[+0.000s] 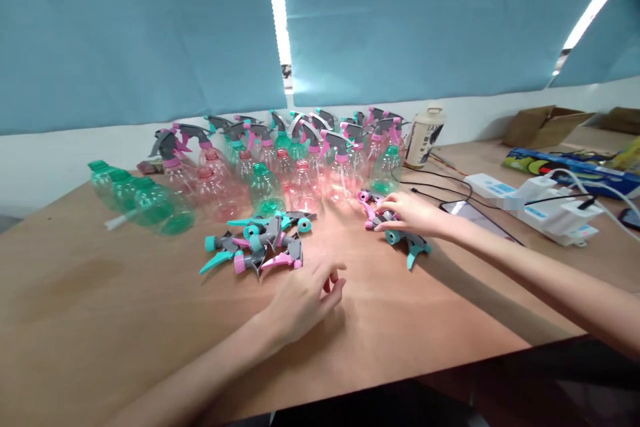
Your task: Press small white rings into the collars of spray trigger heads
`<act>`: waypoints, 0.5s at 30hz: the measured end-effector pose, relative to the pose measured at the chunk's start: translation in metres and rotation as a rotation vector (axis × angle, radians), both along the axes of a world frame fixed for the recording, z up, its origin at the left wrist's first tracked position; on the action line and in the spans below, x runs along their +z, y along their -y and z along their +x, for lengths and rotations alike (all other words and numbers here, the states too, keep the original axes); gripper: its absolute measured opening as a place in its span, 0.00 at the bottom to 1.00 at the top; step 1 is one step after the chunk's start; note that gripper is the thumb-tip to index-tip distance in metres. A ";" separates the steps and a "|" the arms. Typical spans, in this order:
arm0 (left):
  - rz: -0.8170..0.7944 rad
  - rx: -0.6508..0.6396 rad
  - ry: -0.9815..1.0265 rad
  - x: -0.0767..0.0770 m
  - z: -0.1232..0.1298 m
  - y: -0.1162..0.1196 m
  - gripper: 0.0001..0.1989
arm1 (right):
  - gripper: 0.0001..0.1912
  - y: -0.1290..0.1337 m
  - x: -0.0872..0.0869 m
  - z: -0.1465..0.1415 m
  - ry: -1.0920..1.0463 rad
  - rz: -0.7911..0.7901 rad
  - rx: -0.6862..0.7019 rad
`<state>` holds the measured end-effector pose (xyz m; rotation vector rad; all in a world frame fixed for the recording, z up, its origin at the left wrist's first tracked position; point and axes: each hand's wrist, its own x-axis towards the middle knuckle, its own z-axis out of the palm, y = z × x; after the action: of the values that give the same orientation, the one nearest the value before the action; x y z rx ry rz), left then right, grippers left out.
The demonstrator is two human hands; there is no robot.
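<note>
My right hand (414, 213) reaches over a small group of trigger spray heads on the right. Its fingers close around a pink-and-grey spray head (371, 219), partly hidden under them. Beside them lies a turquoise-and-grey spray head (414, 245). My left hand (306, 299) hovers low over or rests on the table, fingers loosely curled and apart, holding nothing. Just beyond it is a pile of grey, pink and turquoise spray heads (270, 235). Behind the pile stand clear pink and green bottles, among them an uncapped green bottle (266, 192) and an uncapped pink bottle (303, 188).
Many bottles at the back carry spray heads. Several green bottles (150, 200) lie at left. Right of my right hand are a phone (480, 220), black cables, a white power strip (537, 203) with chargers, a printed cup (424, 139) and a cardboard box (543, 127).
</note>
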<state>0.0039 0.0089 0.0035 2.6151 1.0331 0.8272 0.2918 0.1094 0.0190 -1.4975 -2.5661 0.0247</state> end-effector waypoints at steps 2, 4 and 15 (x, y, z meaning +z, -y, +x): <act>-0.034 0.003 0.002 0.001 0.006 -0.008 0.08 | 0.21 0.002 -0.002 -0.002 0.013 -0.001 -0.014; -0.072 0.009 0.009 0.001 0.012 -0.015 0.08 | 0.21 0.002 -0.004 -0.003 0.021 -0.006 -0.045; -0.235 0.037 0.125 0.001 0.044 -0.047 0.07 | 0.18 0.015 0.000 -0.014 -0.123 -0.114 0.137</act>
<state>0.0481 0.0555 0.0049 2.3259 1.0762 0.8121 0.2776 0.0944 0.0192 -1.3082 -2.6010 0.2754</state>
